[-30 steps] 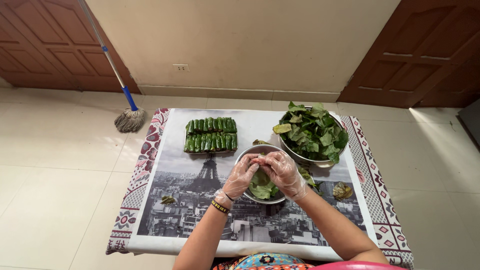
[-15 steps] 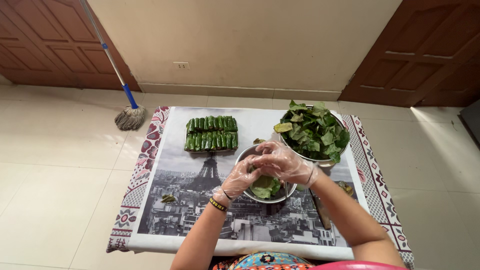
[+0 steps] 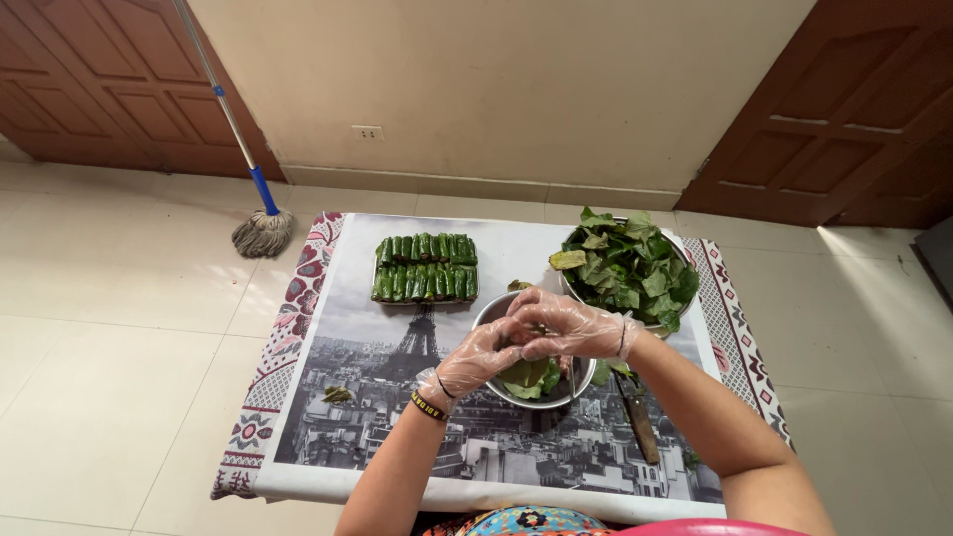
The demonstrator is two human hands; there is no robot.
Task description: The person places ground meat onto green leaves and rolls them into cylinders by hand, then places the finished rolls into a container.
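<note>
Head view: leaf (image 3: 527,375) in steel bowl (image 3: 493,311), just beneath both hands' (image 3: 536,337) grip.

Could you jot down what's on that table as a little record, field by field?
Left hand: gloved left hand, over the metal bowl, fingers meeting the other hand
Right hand: gloved right hand, cupped above the same bowl
In bowl: green leaves
Far left: leaf rolls in two rows
Far right: bowl of loose leaves
Beside bowl: knife
Floor: mop
Held item: hidden
</note>
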